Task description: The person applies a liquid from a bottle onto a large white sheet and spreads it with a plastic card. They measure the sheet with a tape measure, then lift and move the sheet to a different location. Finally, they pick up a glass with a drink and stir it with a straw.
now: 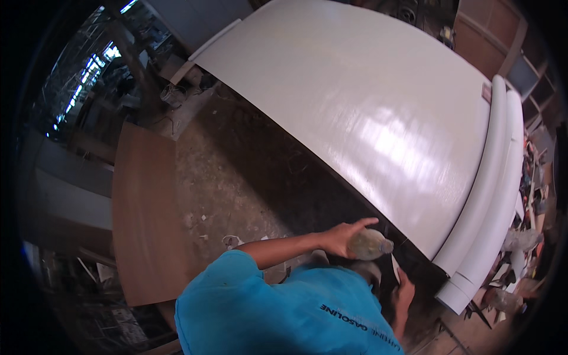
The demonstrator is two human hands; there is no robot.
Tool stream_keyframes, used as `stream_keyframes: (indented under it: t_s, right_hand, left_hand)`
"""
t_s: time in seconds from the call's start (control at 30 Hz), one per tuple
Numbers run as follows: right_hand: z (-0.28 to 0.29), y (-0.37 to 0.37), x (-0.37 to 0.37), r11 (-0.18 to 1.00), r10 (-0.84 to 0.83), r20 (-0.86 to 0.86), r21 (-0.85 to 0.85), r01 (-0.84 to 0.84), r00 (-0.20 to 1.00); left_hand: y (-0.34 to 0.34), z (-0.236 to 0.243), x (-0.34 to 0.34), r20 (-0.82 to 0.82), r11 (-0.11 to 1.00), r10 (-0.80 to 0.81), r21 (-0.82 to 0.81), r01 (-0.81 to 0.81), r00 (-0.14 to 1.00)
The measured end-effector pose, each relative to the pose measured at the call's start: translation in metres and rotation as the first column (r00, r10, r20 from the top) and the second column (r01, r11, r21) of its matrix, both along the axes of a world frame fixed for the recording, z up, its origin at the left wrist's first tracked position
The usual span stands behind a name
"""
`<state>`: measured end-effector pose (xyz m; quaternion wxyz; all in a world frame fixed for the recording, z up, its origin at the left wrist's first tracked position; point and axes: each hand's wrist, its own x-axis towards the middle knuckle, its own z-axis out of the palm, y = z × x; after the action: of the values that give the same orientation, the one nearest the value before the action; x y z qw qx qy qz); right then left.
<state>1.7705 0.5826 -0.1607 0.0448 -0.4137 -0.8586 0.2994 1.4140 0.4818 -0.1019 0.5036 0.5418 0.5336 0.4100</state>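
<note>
My left hand is wrapped round a cloudy plastic bottle, one digit stretched out above it. The bottle lies tilted on its side, its neck pointing right. Below and to the right, my right hand is closed beside a thin, pale, flat piece that rises from its fingers; its kind is not clear. Both hands are close to the near edge of a large table covered by a glossy white sheet, apart from its surface.
Two long white rolls lie along the table's right side. A brown board stands at the left over a dusty floor. Clutter with a clear plastic bottle lies at the far right. Wooden shelving stands at the back right.
</note>
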Motion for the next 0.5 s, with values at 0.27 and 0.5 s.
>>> stream_keyframes:
  t_s: [0.27,0.5]
  right_hand:
    - [0.046,-0.044,0.030,0.612,-0.778,-0.446,-0.698,0.372,0.443]
    - [0.069,-0.064,0.144,0.577,-0.814,-0.534,-0.703,0.416,0.227]
  left_hand:
    - [0.012,0.006,0.084,-0.054,0.978,-0.202,0.039,0.204,0.978]
    - [0.049,-0.007,0.223,0.037,0.931,-0.345,0.139,0.337,0.938]
